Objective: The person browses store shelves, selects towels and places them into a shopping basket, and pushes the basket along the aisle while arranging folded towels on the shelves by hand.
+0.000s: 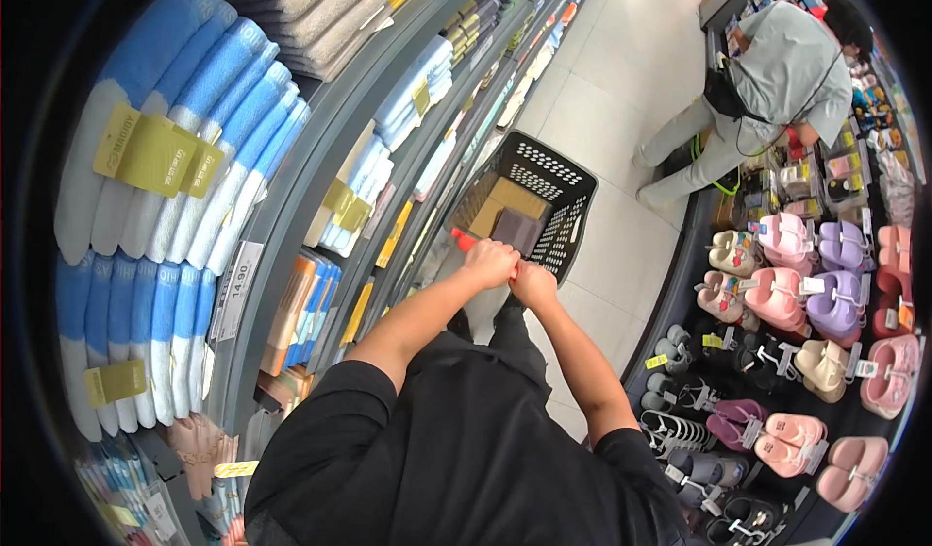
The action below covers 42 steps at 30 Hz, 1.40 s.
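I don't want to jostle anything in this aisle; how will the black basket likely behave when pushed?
The black basket will probably stay fairly stiff, as its perforated walls stand straight. The dark item inside may slide, since it doesn't fill the basket. How easily it rolls is uncertain: no wheels show.

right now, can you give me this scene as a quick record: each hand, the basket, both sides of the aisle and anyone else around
left hand: closed on the red handle
right hand: closed beside the left hand, at the same handle
basket: black, holed walls, dark box-like item inside
left side: folded blue-and-white towels, price tag reading 14.90
right side: slippers in pink, purple, cream and black
other person: grey shirt, standing by the right-hand display
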Each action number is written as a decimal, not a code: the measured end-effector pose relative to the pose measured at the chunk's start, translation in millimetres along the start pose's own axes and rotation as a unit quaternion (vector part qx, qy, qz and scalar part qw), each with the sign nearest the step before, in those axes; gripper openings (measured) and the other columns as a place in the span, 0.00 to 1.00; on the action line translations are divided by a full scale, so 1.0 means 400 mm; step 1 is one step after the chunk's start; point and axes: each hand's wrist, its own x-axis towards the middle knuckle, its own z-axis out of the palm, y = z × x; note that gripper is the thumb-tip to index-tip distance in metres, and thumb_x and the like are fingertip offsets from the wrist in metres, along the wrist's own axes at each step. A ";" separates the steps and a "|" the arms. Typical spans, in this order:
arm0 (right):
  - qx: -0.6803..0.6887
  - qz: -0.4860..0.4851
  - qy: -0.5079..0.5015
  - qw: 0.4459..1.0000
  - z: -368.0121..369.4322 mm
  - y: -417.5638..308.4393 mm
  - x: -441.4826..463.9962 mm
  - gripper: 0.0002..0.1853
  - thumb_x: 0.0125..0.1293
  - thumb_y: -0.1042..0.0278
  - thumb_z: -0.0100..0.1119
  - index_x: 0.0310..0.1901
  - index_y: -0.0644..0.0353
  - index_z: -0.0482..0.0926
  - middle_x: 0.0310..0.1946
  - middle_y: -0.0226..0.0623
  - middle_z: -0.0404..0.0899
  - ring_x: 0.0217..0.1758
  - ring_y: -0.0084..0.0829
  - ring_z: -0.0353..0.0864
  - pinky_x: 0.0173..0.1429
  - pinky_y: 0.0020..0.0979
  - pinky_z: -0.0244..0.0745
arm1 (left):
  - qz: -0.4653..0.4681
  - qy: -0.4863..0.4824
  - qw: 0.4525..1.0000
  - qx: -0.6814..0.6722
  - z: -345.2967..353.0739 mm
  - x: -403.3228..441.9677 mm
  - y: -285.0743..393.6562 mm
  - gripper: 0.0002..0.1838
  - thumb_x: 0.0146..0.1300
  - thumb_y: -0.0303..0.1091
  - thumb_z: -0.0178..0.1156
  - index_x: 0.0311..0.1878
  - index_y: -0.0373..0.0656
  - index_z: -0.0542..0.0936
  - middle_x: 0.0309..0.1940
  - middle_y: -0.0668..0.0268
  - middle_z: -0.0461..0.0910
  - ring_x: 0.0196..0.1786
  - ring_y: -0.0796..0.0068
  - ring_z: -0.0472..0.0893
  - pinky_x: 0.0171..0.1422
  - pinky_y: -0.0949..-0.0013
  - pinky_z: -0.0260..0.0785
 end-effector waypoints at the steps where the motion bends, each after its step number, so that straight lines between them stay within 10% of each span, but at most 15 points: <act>1: 0.002 -0.002 -0.003 1.000 -0.008 0.003 0.010 0.11 0.58 0.58 0.60 0.37 0.55 0.82 0.31 0.46 0.85 0.36 0.48 0.86 0.42 0.47 0.81 | -0.002 -0.003 1.000 0.004 -0.003 0.010 -0.002 0.07 0.51 0.38 0.64 0.29 0.47 0.82 0.30 0.65 0.83 0.38 0.63 0.85 0.44 0.58 0.76; 18: -0.006 -0.028 -0.060 0.998 -0.139 0.162 0.246 0.13 0.60 0.59 0.59 0.41 0.55 0.82 0.33 0.50 0.86 0.38 0.50 0.86 0.44 0.49 0.81 | -0.039 -0.021 0.999 0.030 0.022 0.291 -0.036 0.07 0.47 0.37 0.66 0.30 0.49 0.82 0.30 0.67 0.83 0.39 0.64 0.85 0.43 0.59 0.77; 29: -0.014 -0.084 -0.082 0.993 -0.217 0.208 0.341 0.16 0.62 0.52 0.58 0.40 0.55 0.84 0.32 0.52 0.85 0.38 0.54 0.86 0.44 0.50 0.81 | -0.179 0.078 0.976 0.092 0.051 0.382 0.010 0.04 0.54 0.36 0.60 0.31 0.51 0.83 0.34 0.69 0.80 0.49 0.66 0.78 0.63 0.56 0.62; 42: 0.009 -0.128 -0.110 0.986 -0.124 0.237 0.326 0.16 0.61 0.53 0.58 0.43 0.56 0.82 0.34 0.52 0.85 0.38 0.55 0.85 0.43 0.51 0.80 | -0.137 0.075 0.984 0.083 0.040 0.313 0.007 0.05 0.53 0.38 0.62 0.28 0.50 0.84 0.31 0.68 0.80 0.46 0.67 0.80 0.71 0.49 0.61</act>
